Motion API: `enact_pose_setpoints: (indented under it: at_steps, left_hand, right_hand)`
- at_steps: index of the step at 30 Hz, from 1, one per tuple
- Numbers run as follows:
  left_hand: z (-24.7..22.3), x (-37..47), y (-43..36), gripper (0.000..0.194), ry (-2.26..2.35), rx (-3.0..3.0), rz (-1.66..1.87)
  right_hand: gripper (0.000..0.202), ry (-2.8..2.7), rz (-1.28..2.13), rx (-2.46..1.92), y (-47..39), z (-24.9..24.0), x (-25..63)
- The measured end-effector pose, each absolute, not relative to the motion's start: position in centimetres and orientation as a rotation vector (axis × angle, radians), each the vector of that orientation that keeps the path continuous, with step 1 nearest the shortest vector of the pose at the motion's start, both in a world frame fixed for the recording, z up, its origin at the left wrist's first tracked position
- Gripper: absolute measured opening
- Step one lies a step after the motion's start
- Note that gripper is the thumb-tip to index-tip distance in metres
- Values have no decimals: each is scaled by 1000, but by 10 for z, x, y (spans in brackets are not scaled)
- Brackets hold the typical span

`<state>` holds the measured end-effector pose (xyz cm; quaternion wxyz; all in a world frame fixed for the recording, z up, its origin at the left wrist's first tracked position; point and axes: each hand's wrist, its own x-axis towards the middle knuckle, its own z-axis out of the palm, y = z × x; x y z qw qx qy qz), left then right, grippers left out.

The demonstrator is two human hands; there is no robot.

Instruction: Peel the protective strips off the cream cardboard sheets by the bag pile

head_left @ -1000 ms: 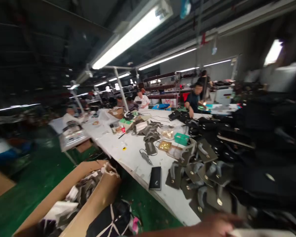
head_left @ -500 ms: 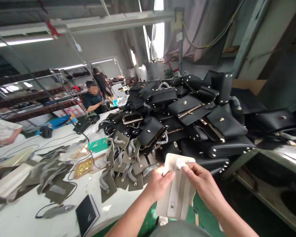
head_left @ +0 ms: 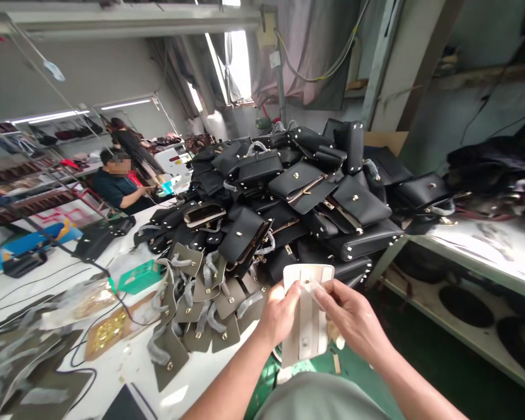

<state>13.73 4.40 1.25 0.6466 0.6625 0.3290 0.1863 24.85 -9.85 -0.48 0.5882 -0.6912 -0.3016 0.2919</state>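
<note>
In front of me I hold a bag flap [head_left: 292, 353], its cream backing turned toward me. A pale strip runs down its middle, with a small metal fastener near each end. My left hand [head_left: 282, 315] is closed on the left edge, thumb across the front. At the upper right, my right hand [head_left: 354, 315] is closed on the flap, thumb and fingers pressed near the top fastener. Whether a small whitish bit lies between those fingertips is hard to make out. Grey-olive flaps [head_left: 171, 359] with plastic-wrapped handles lie on the table to the left.
A big heap of black handbags [head_left: 245, 230] covers the table beyond my hands. Leftward are a green tray [head_left: 137, 277], a box of gold-coloured fittings [head_left: 107, 333], cables and a dark notebook [head_left: 125, 405]. Another person [head_left: 118, 186] sits farther back. A shelved table [head_left: 476, 239] stands at right.
My view has turned to the right. The right thumb and fingers have shifted at the flap's top, where a whitish patch showed before and a metal fastener now shows. Both hands keep hold.
</note>
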Motion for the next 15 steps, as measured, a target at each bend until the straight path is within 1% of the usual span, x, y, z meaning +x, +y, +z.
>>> enact_pose_setpoints:
  at_steps: [3,6,8,10,12,15]
  left_hand:
    - [16,139,43,49,625,1580,347]
    - [18,140,43,41,567,1625,407]
    - [17,140,45,36,636,1660,453]
    - [11,141,46,35,709,1680,476]
    - [0,145,50,35,687,1668,489]
    - [-21,156,64,27,689,1551,519]
  right_hand:
    - [47,-643,661,-1611,-85,-9,246]
    - [46,-624,666,-1638,-77,-11,245]
    - [43,-661,628,-1697,-74,-13,245]
    - [42,-750,539,-1778,-72,-15,244]
    - [41,-867,421,-1863,-70,-17,239]
    - [39,-1052,350,-1925,-71,-15,221]
